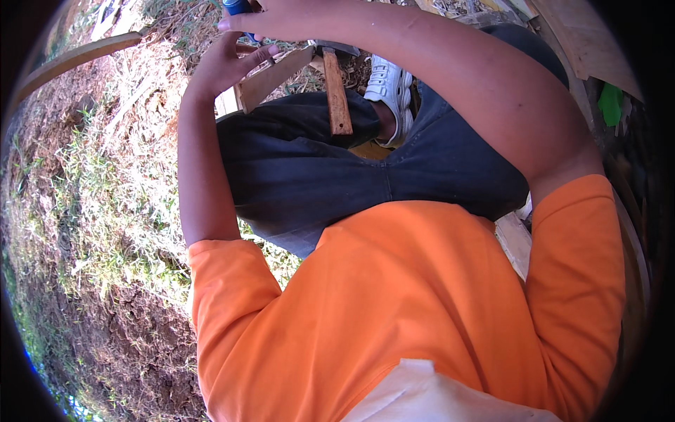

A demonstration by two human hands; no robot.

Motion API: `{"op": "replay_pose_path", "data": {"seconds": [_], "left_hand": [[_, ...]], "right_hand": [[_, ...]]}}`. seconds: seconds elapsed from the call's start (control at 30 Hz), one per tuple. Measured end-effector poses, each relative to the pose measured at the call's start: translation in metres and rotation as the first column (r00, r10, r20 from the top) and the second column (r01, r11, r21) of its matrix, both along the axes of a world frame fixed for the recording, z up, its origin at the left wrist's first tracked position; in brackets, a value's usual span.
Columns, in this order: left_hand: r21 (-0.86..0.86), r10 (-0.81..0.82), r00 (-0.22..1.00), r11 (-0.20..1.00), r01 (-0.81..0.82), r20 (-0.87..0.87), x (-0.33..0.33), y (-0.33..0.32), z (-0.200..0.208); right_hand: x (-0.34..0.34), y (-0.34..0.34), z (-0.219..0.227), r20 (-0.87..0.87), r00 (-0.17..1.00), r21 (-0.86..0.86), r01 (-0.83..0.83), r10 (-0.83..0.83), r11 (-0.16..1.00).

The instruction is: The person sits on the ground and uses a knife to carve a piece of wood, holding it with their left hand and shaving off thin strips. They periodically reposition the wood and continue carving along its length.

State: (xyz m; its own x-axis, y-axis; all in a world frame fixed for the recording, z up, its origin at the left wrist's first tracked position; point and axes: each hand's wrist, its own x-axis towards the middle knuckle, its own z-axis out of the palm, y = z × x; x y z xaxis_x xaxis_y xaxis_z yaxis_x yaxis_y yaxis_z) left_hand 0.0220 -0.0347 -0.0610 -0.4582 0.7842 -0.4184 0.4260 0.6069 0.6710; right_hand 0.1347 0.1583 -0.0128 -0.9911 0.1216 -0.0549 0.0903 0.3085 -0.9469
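Both my hands meet at the top left, past my bent left knee. My right hand (pixel 260 22) reaches across from the right, its fingers closed on a blue, rounded object (pixel 237 6) that the upper edge cuts off; its kind cannot be told. Just below, my left hand (pixel 228 63) is curled with the thumb stretched to the right. Its other fingers are partly hidden, and what they hold does not show. Beside the left thumb stands a wooden board (pixel 271 81). A hammer (pixel 337 95) with a wooden handle and dark metal head rests against my trouser leg, untouched.
My crossed legs in dark trousers (pixel 295 141) and a white shoe (pixel 390 91) fill the middle. A curved wooden strip (pixel 84 62) lies at the far left over grass and soil (pixel 105 211). Boards (pixel 590 42) and a green scrap (pixel 610 104) are on the right.
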Motion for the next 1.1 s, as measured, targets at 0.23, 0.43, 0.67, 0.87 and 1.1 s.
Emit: {"op": "replay_pose_path", "data": {"seconds": [0.23,0.43,0.67,0.87,1.1], "left_hand": [[0.181,0.138,0.989,0.972,-0.147,0.058,0.022,0.004,-0.001],[0.234,0.299,0.954,0.927,-0.294,0.019,0.027,-0.004,-0.010],[0.202,0.358,0.919,0.900,-0.387,0.164,0.020,-0.012,-0.015],[0.146,0.418,0.890,0.883,-0.445,0.183,0.018,-0.010,-0.022],[0.167,0.465,0.875,0.860,-0.483,0.138,0.022,-0.010,-0.015]], "right_hand": [[-0.001,-0.010,-0.028,-0.257,0.938,0.056,0.253,-0.231,0.966],[0.007,0.001,-0.107,0.193,0.975,0.101,0.092,-0.111,0.991],[0.058,-0.034,-0.146,0.732,0.676,0.306,-0.433,0.081,0.848],[0.072,-0.072,-0.216,0.794,0.596,0.199,-0.072,-0.118,0.977],[0.048,-0.014,-0.216,0.767,0.613,-0.060,0.367,-0.192,0.928]]}}
